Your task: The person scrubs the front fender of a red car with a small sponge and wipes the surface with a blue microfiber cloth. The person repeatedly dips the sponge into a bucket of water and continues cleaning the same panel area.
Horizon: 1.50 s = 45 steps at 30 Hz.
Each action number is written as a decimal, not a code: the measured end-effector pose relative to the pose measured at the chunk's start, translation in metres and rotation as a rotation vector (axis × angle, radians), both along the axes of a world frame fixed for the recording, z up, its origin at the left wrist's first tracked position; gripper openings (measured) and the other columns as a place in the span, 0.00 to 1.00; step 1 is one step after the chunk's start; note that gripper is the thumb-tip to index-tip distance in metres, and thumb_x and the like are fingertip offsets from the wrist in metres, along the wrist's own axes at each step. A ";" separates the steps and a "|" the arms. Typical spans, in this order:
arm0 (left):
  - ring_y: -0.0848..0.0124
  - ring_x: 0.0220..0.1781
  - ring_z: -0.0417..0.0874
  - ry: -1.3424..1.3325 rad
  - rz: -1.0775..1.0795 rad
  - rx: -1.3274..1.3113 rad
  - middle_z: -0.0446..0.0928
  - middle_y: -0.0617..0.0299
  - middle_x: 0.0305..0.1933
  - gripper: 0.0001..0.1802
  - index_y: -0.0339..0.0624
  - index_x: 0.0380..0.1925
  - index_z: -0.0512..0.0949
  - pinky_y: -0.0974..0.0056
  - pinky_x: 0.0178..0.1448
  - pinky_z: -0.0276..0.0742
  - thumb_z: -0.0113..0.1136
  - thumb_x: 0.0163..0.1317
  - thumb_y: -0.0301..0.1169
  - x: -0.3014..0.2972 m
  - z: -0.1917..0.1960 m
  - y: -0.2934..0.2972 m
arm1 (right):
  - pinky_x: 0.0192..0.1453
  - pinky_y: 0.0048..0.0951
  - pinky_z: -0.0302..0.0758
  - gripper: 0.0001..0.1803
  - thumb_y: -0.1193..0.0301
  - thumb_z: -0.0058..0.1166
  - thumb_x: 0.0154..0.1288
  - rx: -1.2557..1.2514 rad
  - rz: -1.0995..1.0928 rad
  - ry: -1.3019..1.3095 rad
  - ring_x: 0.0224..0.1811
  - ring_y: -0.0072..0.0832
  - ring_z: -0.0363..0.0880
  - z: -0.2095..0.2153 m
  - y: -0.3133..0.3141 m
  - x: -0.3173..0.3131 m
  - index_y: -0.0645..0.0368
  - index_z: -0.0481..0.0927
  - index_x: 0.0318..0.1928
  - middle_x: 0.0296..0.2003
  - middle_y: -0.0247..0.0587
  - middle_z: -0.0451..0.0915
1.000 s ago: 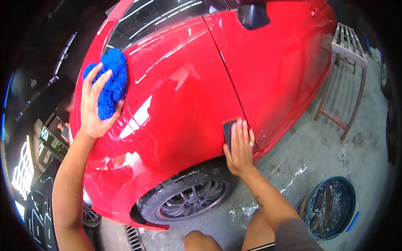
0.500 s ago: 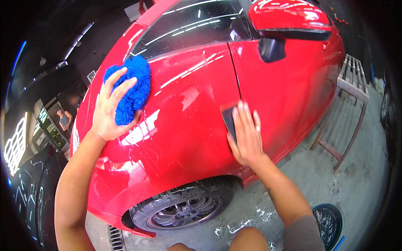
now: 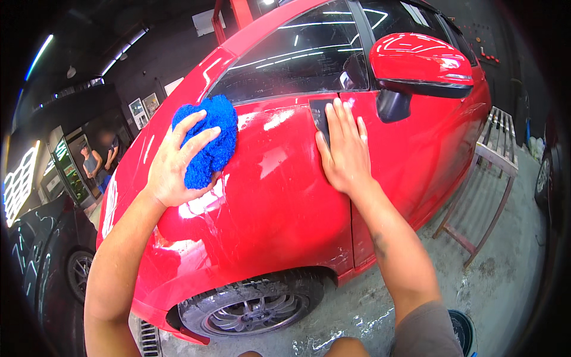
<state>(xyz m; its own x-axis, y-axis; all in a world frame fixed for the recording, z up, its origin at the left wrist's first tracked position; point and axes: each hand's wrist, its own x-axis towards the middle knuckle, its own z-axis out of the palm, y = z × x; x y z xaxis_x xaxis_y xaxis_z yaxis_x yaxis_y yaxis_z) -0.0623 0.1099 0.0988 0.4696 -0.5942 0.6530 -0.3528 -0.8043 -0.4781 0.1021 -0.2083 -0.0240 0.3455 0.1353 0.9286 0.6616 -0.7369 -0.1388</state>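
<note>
My left hand [image 3: 172, 163] is curled around a fluffy blue microfibre cloth [image 3: 217, 143], resting on the front fender of a red car [image 3: 279, 202]. The paint looks wet and streaked. My right hand [image 3: 346, 146] lies flat, pressing a dark rectangular sheet [image 3: 321, 116] that looks like sandpaper against the fender's upper rear part, by the door seam. My palm and fingers cover much of that sheet. Just right of this hand, the red side mirror [image 3: 419, 65] juts out on its black stem. Below both arms is the front wheel [image 3: 253, 312].
A slatted metal bench [image 3: 496, 140] stands beside the car at the right. Down at the lower right is a dark bucket [image 3: 461, 330]. A floor drain grate [image 3: 148, 339] lies near the front wheel. At the left are a dark car [image 3: 41, 256] and two people [image 3: 95, 163] farther back.
My right hand has slid the dark sheet up the fender toward the window's lower edge. My left hand still holds the blue cloth on the fender. The whole view has shifted slightly.
</note>
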 end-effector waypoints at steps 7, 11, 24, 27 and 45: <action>0.38 0.84 0.70 0.037 0.080 -0.011 0.65 0.49 0.85 0.52 0.65 0.75 0.75 0.35 0.82 0.73 0.86 0.45 0.34 -0.017 0.016 0.014 | 0.91 0.62 0.47 0.40 0.60 0.56 0.83 -0.180 0.093 0.107 0.91 0.59 0.51 -0.077 0.000 -0.046 0.72 0.61 0.84 0.85 0.69 0.57; 0.37 0.83 0.70 0.054 0.008 -0.027 0.65 0.50 0.85 0.52 0.65 0.76 0.75 0.35 0.82 0.73 0.86 0.46 0.33 -0.005 0.007 0.002 | 0.90 0.61 0.50 0.36 0.58 0.50 0.87 -0.031 0.028 -0.022 0.90 0.52 0.54 0.017 -0.001 0.002 0.66 0.65 0.83 0.86 0.60 0.59; 0.38 0.83 0.71 0.065 0.042 -0.009 0.65 0.51 0.85 0.53 0.67 0.76 0.74 0.34 0.81 0.74 0.86 0.46 0.35 -0.007 0.009 0.004 | 0.90 0.61 0.51 0.34 0.57 0.47 0.89 -0.012 -0.004 0.026 0.90 0.50 0.55 0.022 0.008 0.004 0.66 0.65 0.83 0.85 0.59 0.62; 0.39 0.82 0.72 0.030 0.073 0.009 0.65 0.52 0.84 0.53 0.68 0.76 0.74 0.35 0.81 0.75 0.87 0.45 0.36 -0.014 0.013 0.018 | 0.91 0.61 0.48 0.39 0.59 0.52 0.86 -0.041 0.096 0.079 0.91 0.55 0.52 -0.040 0.022 -0.034 0.69 0.61 0.84 0.86 0.64 0.57; 0.39 0.85 0.68 0.025 0.036 -0.007 0.65 0.52 0.86 0.52 0.66 0.76 0.74 0.32 0.82 0.74 0.86 0.48 0.33 -0.006 0.006 0.011 | 0.90 0.62 0.45 0.38 0.58 0.52 0.85 -0.016 0.028 0.002 0.91 0.54 0.52 -0.033 0.016 -0.018 0.67 0.62 0.85 0.86 0.62 0.58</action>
